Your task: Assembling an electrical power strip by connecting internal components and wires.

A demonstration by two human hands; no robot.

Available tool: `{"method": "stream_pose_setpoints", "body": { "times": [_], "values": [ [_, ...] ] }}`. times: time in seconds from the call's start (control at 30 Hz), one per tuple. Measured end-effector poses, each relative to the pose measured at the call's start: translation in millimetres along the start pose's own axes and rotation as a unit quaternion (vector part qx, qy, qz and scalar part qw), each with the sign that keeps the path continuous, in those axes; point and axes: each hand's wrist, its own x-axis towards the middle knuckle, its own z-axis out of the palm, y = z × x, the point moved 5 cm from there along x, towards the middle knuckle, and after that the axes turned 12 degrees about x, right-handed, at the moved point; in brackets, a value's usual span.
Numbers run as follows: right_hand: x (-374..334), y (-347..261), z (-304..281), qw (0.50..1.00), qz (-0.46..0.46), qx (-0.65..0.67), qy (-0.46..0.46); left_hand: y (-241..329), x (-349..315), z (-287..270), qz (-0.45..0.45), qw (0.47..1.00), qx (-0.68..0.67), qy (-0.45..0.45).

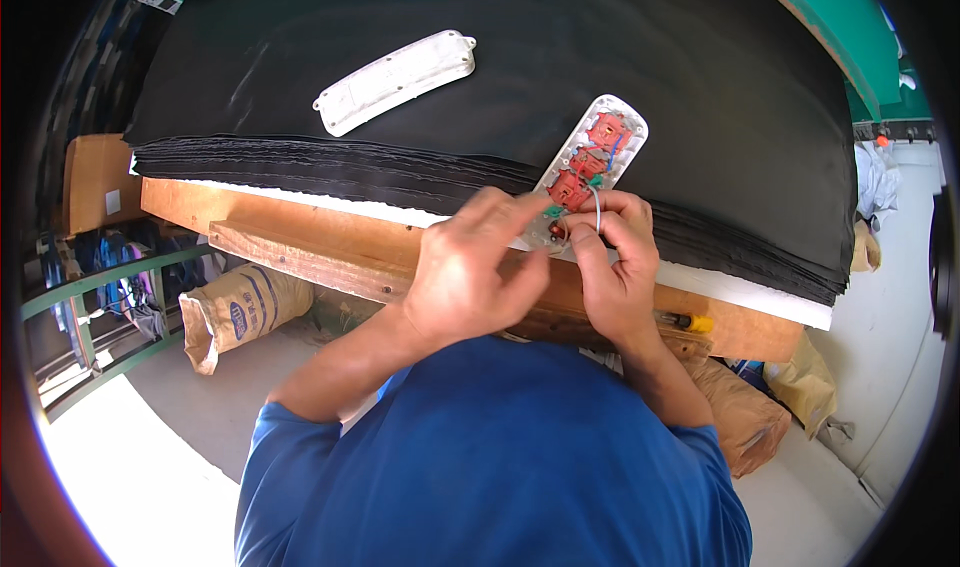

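Note:
An opened power strip (606, 132) lies slantwise on a black sheet stack, its near end reaching past the front edge. Red socket parts, green pieces and thin red and blue wires show inside its white shell. My right hand (618, 262) pinches a white wire (598, 207) at the strip's near end, thumb against fingers. My left hand (465, 272), slightly blurred, is over the left side of that end, fingers apart, with nothing visible in them. It partly hides the shell there. Farther left rests the separate long white cover (398, 80) of the strip.
The black sheets (400, 172) are stacked on a wooden table with a timber rail (300, 257) along its front. A yellow-handled tool (697, 323) lies by the front edge, right of my hands. Paper sacks (245, 307) stand below, and a cardboard box (95, 182) is at left.

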Motion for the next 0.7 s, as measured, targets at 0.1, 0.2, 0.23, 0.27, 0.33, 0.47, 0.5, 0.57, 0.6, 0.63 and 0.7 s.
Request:
{"method": "stream_pose_setpoints", "body": {
  "times": [0.1,0.2,0.23,0.27,0.33,0.47,0.5,0.57,0.6,0.63,0.7],
  "values": [
    [-1,-2,-3,0.999,-0.01,0.0,-0.036,2,-1,9,0.006,0.999,0.037,-0.013],
    [0,0,-10,0.996,-0.008,0.035,-0.079,-1,-2,16,-0.017,0.998,0.046,-0.034],
    [-1,0,-10,0.996,-0.008,0.035,-0.077,-10,-2,20,-0.089,0.992,-0.024,-0.084],
    [-2,0,-10,0.997,-0.024,0.009,-0.077,-18,-3,25,-0.161,0.973,-0.094,-0.133],
    [-3,-1,-7,0.996,-0.039,-0.018,-0.075,-27,-1,27,-0.201,0.954,-0.165,-0.147],
    [-2,-6,3,0.985,-0.132,-0.109,-0.027,-31,-2,30,-0.324,0.873,-0.312,-0.191],
    [-1,-7,4,0.978,-0.155,-0.135,-0.024,-31,-1,29,-0.324,0.873,-0.311,-0.19],
    [-1,-10,7,0.971,-0.178,-0.16,-0.023,-31,-1,29,-0.346,0.849,-0.353,-0.188],
    [-2,-14,8,0.969,-0.179,-0.168,-0.019,-30,-1,29,-0.344,0.849,-0.354,-0.188],
    [-3,-16,9,0.968,-0.179,-0.175,-0.015,-29,-1,29,-0.353,0.844,-0.355,-0.193],
    [-3,-11,13,0.966,-0.192,-0.175,0.0,-29,-1,29,-0.362,0.839,-0.356,-0.198]
  ]
}}
